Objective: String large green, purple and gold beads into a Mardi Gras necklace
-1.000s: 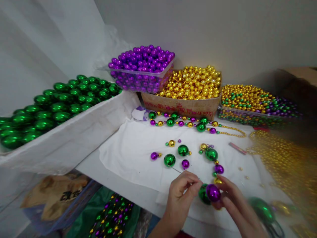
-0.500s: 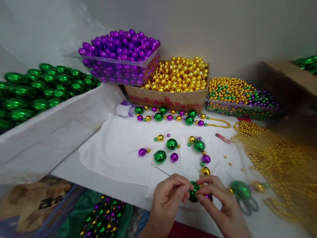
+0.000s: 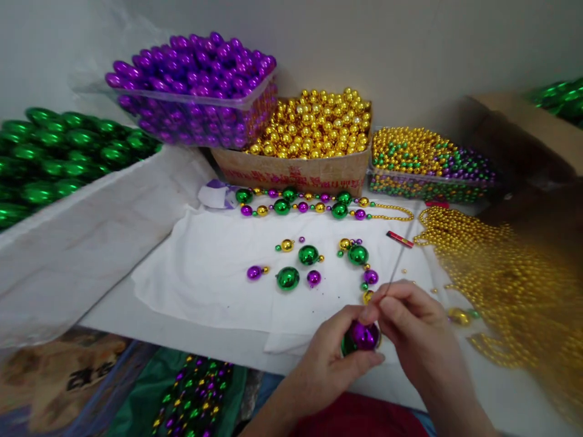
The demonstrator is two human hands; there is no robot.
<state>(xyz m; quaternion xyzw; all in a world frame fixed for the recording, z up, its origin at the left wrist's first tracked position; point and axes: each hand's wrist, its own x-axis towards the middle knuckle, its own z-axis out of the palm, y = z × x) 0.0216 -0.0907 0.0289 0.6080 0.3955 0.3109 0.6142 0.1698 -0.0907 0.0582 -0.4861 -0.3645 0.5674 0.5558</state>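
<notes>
My left hand [image 3: 334, 352] is closed around a purple bead [image 3: 365, 335] and a green bead [image 3: 348, 345], held just above the white cloth [image 3: 218, 273]. My right hand [image 3: 412, 325] pinches a thin needle [image 3: 395, 267] that rises from the beads. A partly strung strand [image 3: 361, 262] of green, purple and gold beads trails from the hands across the cloth. Loose beads [image 3: 288, 278] lie left of it. A finished strand [image 3: 314, 203] lies along the cloth's far edge.
A clear tub of purple balls [image 3: 195, 91], a cardboard box of gold balls [image 3: 314, 130] and a tray of small mixed beads [image 3: 428, 164] stand at the back. Green balls [image 3: 59, 158] fill a white box at left. Gold bead strings [image 3: 501, 273] pile at right.
The needle went from my left hand, pointing left, to my right hand, pointing up and right. My left hand now cups the purple and green beads. The view panned right.
</notes>
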